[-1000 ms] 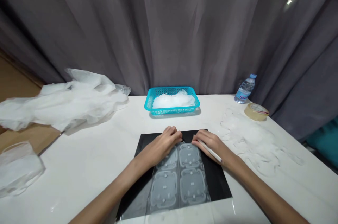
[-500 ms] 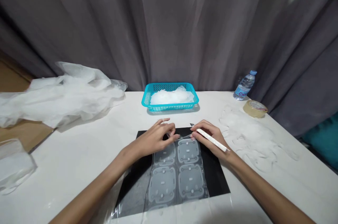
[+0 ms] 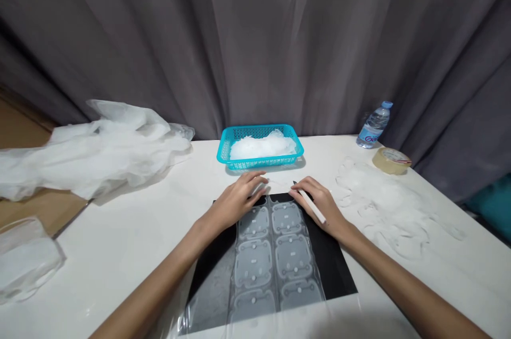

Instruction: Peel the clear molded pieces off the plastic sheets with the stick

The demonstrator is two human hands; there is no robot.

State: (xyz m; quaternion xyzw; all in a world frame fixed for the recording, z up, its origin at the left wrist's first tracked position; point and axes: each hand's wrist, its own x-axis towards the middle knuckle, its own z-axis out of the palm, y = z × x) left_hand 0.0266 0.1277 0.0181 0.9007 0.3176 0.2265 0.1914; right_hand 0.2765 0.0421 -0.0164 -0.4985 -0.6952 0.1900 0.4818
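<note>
Translucent film sheet (image 3: 275,254) on black mat (image 3: 335,270) for contrast; left hand (image 3: 237,201) fingers flat, pinning top edge; right hand (image 3: 319,205) fingers clamped on white tool (image 3: 312,207)

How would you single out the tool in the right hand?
On the white table lies a black mat. At its far right corner the right hand holds a thin white pen-like tool, the only rigid stick among soft clear films.

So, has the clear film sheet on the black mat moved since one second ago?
Yes. The clear film sheet has slid away from the person, toward the teal basket: its far edge now passes the far edge of the black mat, with another row of shapes on the mat.
</note>
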